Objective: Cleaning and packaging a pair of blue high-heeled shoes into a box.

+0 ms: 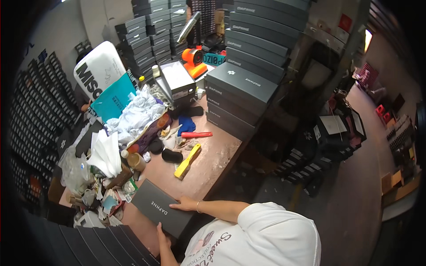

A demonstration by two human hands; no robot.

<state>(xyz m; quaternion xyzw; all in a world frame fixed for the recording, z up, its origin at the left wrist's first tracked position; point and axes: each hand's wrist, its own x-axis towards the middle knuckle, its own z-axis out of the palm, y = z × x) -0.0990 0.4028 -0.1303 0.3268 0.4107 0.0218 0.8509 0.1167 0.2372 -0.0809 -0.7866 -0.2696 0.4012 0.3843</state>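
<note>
A dark grey shoebox (153,204) with pale lettering on its lid lies at the near end of the table, its lid on. At its near left edge my left hand (163,237) grips the side, thumb up along the lid. From the opposite long edge my right hand (186,204) holds the box, with part of the hand resting on the lid and the other fingers hard to see. Beyond the box lie a yellow-handled brush (188,162), a red tool (196,134) and a dark oval pad (171,155).
Stacked shoeboxes (242,82) rise at the table's far right edge, and more (88,244) stand at the lower left. White crumpled cloths (135,111), a brown bottle (135,160) and plastic bags (73,170) crowd the left side. An orange tool (194,62) is at the back.
</note>
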